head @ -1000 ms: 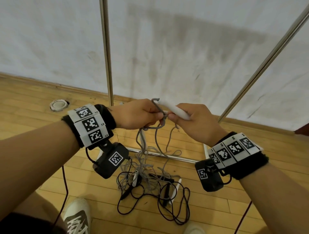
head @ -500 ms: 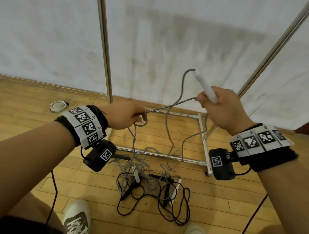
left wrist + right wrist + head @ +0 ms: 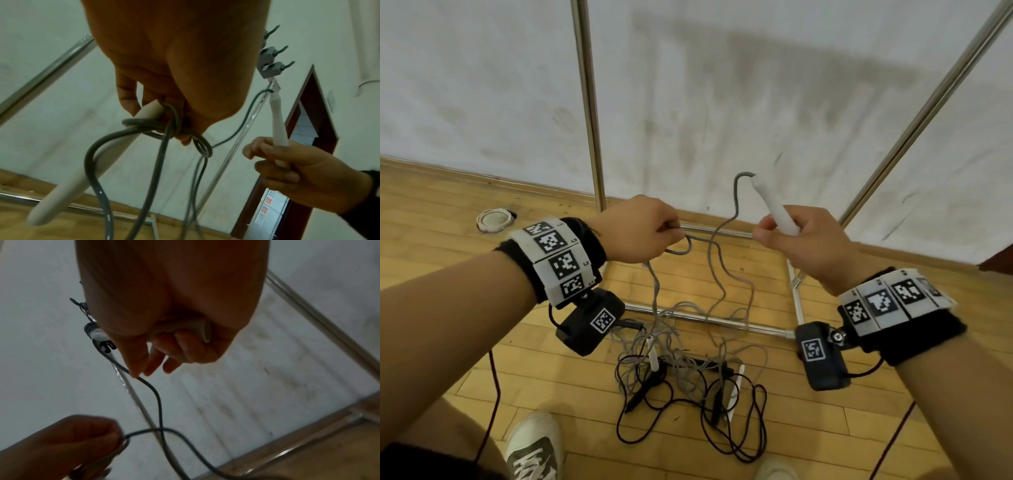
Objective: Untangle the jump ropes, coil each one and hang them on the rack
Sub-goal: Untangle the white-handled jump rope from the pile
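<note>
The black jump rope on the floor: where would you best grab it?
Probably by a black handle, coming from above. The handle is stiff and pokes out at the left edge of the pile, while the black cord loops under and through the grey rope.

A wooden plank floor (image 3: pixel 465 346) carries a tangled heap of grey and black jump ropes (image 3: pixel 688 373) near the middle, the metal rack base (image 3: pixel 709 320) just beyond it, a white ring-shaped object (image 3: pixel 493 220) far left by the wall, and a sneaker (image 3: pixel 534 445) nearest the viewer.
</note>
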Demonstrator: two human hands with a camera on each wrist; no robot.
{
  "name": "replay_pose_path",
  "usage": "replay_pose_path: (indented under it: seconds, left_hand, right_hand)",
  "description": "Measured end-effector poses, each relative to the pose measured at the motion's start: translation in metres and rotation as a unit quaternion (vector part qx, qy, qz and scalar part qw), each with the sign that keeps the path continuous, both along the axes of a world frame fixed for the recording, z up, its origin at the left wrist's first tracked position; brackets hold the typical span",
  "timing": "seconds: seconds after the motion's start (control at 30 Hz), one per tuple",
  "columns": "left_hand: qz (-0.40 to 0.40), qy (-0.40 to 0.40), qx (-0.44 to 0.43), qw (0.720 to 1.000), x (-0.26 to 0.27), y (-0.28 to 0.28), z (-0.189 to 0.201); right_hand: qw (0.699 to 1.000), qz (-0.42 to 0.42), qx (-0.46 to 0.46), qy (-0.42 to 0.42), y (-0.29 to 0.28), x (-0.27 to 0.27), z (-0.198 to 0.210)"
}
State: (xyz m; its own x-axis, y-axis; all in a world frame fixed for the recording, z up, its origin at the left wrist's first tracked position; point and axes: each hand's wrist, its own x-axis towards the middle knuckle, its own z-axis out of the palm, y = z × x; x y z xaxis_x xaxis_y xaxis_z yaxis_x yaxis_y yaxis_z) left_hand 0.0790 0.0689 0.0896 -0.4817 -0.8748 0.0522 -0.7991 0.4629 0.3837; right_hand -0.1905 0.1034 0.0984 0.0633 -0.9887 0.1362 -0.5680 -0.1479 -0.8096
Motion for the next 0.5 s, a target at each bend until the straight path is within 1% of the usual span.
replay_pose_path:
  seconds: [0.07, 0.1, 0.13, 0.2, 0.27, 0.33, 0.43, 0.5]
  left_hand:
    - [-0.019, 0.015, 0.012, 1.0, -0.01, 0.007, 0.006]
    - [-0.026, 0.021, 0.014, 0.999, -0.015, 0.01, 0.009]
    - [-0.031, 0.03, 0.012, 0.999, -0.019, 0.012, 0.011]
    - [-0.031, 0.055, 0.005, 0.998, -0.026, 0.016, 0.015]
    - [-0.021, 0.08, 0.001, 0.997, -0.028, 0.018, 0.018]
    - [-0.01, 0.099, 0.009, 0.995, -0.025, 0.018, 0.018]
    - [-0.025, 0.086, 0.038, 0.995, -0.017, 0.017, 0.016]
    - [-0.049, 0.067, 0.065, 0.994, -0.01, 0.015, 0.014]
  right_hand:
    - [0.999, 0.035, -0.002, -0.039, 0.007, 0.015, -0.002]
    - [0.998, 0.05, -0.011, -0.039, 0.008, 0.021, -0.003]
    - [0.997, 0.065, -0.019, -0.028, 0.009, 0.027, -0.004]
    - [0.995, 0.088, -0.031, 0.024, 0.01, 0.035, -0.005]
    - [0.994, 0.074, -0.042, 0.064, 0.01, 0.04, -0.006]
    - [0.993, 0.054, -0.053, 0.087, 0.009, 0.042, -0.006]
    - [0.989, 0.045, -0.056, 0.125, 0.008, 0.041, -0.001]
    - [0.989, 0.036, -0.061, 0.13, 0.006, 0.037, 0.002]
